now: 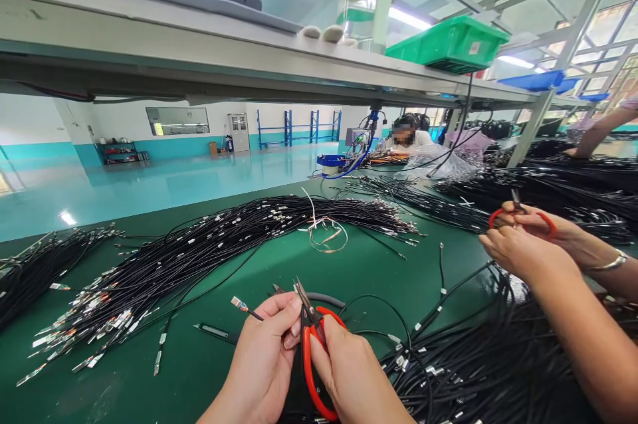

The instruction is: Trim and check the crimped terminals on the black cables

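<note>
Head view. Left hand (264,351): held a black cable (254,314) above the green tabletop (399,271), thumb pressed to forefinger. Right hand (351,364): gripped red-handled scissors (307,354), blades just beside that thumb. Step in hand: apparently trimming the cable. Next move: seemingly called for a steady hold, shallow snip.
</note>
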Motion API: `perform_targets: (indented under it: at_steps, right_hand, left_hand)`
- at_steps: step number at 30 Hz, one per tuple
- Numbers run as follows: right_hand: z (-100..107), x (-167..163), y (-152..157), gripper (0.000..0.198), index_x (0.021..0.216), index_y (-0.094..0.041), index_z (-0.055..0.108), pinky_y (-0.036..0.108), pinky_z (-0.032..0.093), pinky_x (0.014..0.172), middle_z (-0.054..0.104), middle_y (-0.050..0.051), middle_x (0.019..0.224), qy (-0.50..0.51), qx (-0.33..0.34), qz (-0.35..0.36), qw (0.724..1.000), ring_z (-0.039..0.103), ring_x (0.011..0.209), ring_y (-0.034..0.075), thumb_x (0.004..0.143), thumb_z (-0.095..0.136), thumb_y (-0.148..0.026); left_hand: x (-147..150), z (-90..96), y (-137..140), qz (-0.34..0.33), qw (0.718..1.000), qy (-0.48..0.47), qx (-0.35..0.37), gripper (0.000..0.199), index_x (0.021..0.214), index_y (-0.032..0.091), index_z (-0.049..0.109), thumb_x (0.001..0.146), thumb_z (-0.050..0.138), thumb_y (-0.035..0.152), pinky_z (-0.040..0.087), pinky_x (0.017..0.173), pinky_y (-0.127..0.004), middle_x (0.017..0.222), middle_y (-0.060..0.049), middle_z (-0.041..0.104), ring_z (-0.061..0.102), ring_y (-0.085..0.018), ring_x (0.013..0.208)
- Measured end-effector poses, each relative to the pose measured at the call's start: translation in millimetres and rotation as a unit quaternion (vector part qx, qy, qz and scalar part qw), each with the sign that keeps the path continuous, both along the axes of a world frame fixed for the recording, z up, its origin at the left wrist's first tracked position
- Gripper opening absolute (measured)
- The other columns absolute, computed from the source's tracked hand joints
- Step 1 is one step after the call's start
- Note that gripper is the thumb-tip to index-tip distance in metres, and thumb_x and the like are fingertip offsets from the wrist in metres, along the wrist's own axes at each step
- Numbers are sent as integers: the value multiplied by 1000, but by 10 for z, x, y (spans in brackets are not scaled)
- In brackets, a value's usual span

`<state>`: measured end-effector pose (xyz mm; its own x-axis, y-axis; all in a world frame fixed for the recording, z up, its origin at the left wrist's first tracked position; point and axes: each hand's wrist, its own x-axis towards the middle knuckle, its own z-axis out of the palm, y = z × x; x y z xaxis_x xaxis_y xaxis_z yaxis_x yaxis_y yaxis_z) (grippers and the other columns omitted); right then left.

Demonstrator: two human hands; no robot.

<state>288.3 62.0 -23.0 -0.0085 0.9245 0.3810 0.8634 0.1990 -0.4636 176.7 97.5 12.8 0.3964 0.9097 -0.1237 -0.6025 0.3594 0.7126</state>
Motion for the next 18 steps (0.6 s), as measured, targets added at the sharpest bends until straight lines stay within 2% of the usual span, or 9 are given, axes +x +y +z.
perform_targets:
  at_steps: [4,18]
  right_hand:
    - [81,11,-26,32,79,-17,50,23,40,57,60,6,70,55,-15,40,998,58,62,16,90,25,-32]
    - [73,-15,-60,25,79,-16,46,26,36,54,58,7,73,-6,-31,-6,999,55,59,17,88,25,-26]
  left_hand:
    - [11,-20,19,10,1000,-3,-24,13,65,9,62,61,72,17,27,43,-14,51,2,44,30,-3,46]
    - [30,-27,-12,30,998,-18,-44,13,69,10,63,62,72,17,32,43,-13,53,1,46,34,-4,47]
